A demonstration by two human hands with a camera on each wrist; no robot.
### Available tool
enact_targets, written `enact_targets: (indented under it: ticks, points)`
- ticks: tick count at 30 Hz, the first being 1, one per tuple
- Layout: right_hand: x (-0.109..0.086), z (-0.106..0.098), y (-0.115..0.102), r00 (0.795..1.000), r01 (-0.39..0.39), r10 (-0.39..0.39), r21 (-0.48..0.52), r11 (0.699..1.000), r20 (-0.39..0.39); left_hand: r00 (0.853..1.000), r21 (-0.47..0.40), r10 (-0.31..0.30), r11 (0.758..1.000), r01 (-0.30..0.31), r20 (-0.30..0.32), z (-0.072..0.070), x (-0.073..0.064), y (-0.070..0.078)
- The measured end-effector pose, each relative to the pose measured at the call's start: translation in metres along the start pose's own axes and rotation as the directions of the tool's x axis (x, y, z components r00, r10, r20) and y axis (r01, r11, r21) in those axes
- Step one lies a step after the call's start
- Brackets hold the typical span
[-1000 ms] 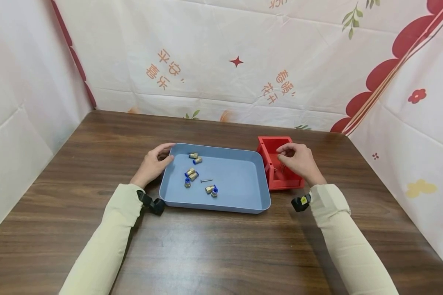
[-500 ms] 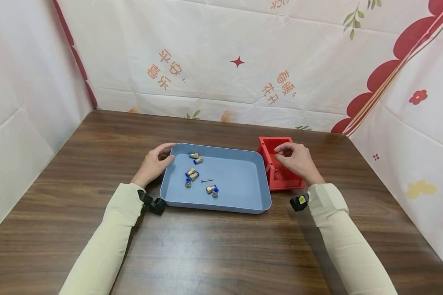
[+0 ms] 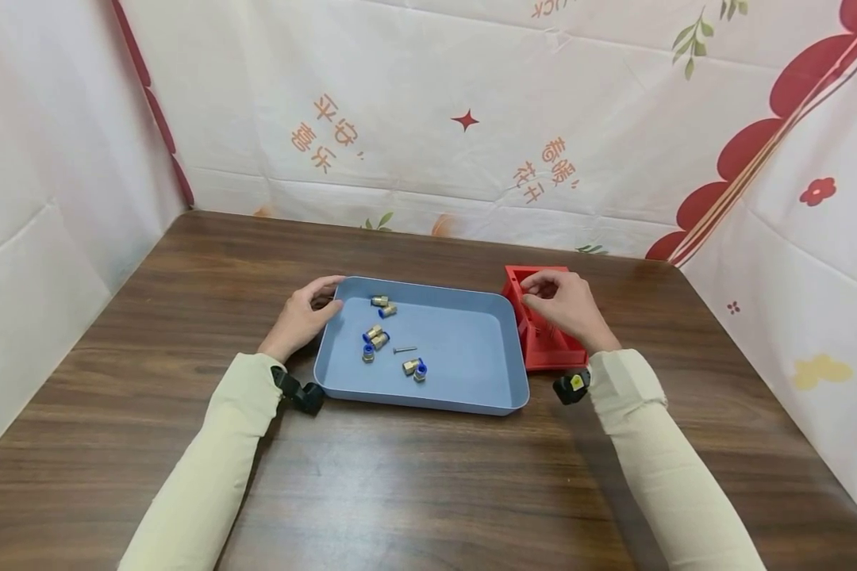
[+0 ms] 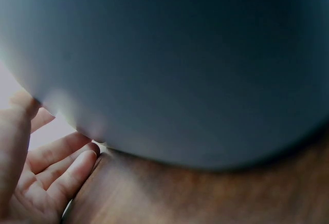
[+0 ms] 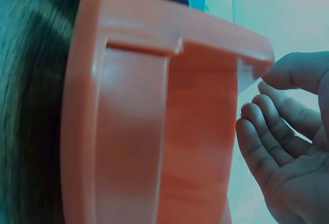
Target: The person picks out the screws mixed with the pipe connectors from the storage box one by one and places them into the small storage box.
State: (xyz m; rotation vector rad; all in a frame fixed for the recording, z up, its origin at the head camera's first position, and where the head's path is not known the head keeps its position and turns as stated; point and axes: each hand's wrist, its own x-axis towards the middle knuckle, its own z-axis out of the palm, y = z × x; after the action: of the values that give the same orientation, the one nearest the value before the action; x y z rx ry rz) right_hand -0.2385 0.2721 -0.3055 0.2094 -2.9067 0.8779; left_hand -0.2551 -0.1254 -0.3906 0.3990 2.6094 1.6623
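My left hand (image 3: 298,319) holds the left rim of a shallow blue tray (image 3: 464,349), thumb over the edge and fingers outside. In the left wrist view, those fingers (image 4: 67,172) touch the tray's underside and edge. Several brass push-in fittings with blue collars (image 3: 379,340) lie in the tray's left half, near a single small screw (image 3: 405,350). My right hand (image 3: 567,305) hovers over a red bin (image 3: 553,361) at the tray's right side. Its fingers are loosely bent, and I see nothing between them. The hand hides part of the bin's inside.
Both containers stand side by side on a brown wood-grain table (image 3: 400,476). A white printed curtain (image 3: 414,119) hangs behind the table and along both sides. Each wrist carries a small black camera (image 3: 571,387).
My right hand has shifted slightly left over the red bin, toward the tray. The left hand keeps its place on the tray rim. The head view has moved a little.
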Motion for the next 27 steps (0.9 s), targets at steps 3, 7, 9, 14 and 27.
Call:
enact_targets:
  ticks: [3, 7, 9, 14, 27]
  points:
    - [0.002, 0.003, -0.005, 1.000, 0.017, -0.017, 0.007, 1.000, -0.003, 1.000, 0.001, -0.003, 1.000, 0.003, 0.000, 0.000, 0.000, 0.000]
    - [0.003, 0.005, -0.011, 1.000, 0.015, -0.014, 0.016, 1.000, -0.013, 1.000, 0.008, -0.005, 1.000, 0.005, -0.003, 0.000, 0.000, 0.001]
    - [0.003, 0.005, -0.012, 1.000, 0.011, -0.010, 0.019, 1.000, -0.019, 1.000, 0.010, -0.007, 1.000, 0.007, -0.002, 0.000, 0.000, 0.001]
    - [0.005, 0.007, -0.016, 0.999, 0.028, -0.027, 0.039, 0.999, -0.027, 1.000, 0.010, -0.009, 1.000, 0.009, 0.000, -0.001, 0.000, 0.001]
    - [0.011, 0.020, -0.033, 0.994, 0.107, -0.107, 0.092, 0.990, -0.010, 1.000, -0.004, -0.021, 1.000, 0.021, 0.000, -0.001, 0.000, 0.002]
